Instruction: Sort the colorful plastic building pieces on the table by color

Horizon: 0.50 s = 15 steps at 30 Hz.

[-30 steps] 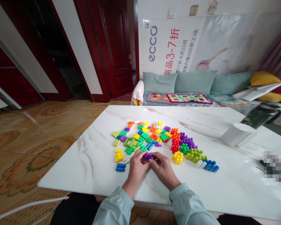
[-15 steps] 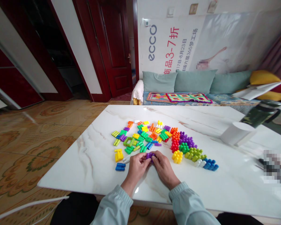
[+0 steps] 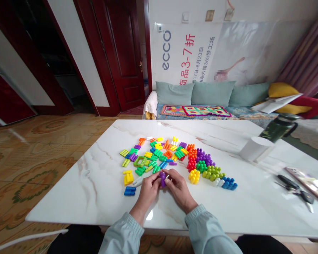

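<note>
The left hand (image 3: 148,186) and the right hand (image 3: 178,187) meet in front of the body, fingers curled in and thumbs nearly touching. Between them, pinched by the fingertips of both, is a small purple block (image 3: 162,179) with rounded knobs. Whether it is one piece or several pressed together is hard to tell, as the fingers cover its sides.

For this sort of close work, a level grip from both sides should serve best: thumbs opposite the fingers, pressure straight along the knobs, no twisting. Resting the wrists near the table (image 3: 95,199) would probably steady it. A crooked push could make a small smooth piece slip.

Just left of the hands lie a grey block (image 3: 137,181), a blue block (image 3: 129,191) and a yellow block (image 3: 128,178), so elbows and knuckles are best kept in. Beyond the fingers spread the loose blocks (image 3: 158,153). To the right stand a yellow cluster (image 3: 194,176), a lime cluster (image 3: 213,173) and a blue cluster (image 3: 229,183); a sideways sweep might knock them. Keys (image 3: 298,192) lie well apart.
</note>
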Each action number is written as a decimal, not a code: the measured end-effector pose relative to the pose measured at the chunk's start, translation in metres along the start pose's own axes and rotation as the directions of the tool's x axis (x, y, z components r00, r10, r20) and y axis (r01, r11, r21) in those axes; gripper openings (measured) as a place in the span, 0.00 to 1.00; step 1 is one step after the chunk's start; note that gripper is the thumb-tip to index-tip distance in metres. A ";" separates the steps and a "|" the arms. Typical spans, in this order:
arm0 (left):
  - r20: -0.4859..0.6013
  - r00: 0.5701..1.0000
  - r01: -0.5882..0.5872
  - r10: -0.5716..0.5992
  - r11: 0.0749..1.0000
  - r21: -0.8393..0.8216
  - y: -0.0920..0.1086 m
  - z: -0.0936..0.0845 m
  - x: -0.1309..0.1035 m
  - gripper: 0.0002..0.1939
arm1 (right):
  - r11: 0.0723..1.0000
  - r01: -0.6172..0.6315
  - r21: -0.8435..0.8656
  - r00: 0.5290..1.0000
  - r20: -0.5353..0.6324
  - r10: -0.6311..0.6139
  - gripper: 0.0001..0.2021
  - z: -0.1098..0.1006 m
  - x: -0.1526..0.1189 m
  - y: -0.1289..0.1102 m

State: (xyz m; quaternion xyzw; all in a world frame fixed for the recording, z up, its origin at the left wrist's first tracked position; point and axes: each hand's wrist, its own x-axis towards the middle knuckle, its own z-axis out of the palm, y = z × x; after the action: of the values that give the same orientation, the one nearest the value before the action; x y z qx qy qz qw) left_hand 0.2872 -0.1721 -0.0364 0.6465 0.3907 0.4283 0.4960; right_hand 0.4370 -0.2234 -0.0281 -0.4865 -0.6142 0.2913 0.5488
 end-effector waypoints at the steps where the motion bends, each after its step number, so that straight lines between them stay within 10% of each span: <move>1: 0.009 1.000 -0.010 0.010 1.000 -0.001 0.000 0.000 0.000 0.19 | 1.000 -0.002 0.016 1.000 0.005 0.002 0.16 0.001 0.000 0.000; 15: 0.019 0.999 0.045 -0.044 0.998 -0.038 0.001 0.001 -0.001 0.17 | 0.988 -0.153 0.019 0.981 -0.115 0.154 0.11 0.005 -0.001 0.002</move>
State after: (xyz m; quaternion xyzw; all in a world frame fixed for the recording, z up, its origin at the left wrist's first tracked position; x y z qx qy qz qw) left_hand 0.2879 -0.1733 -0.0352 0.6318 0.3923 0.4187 0.5212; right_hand 0.4331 -0.2225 -0.0313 -0.5458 -0.5404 0.3068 0.5621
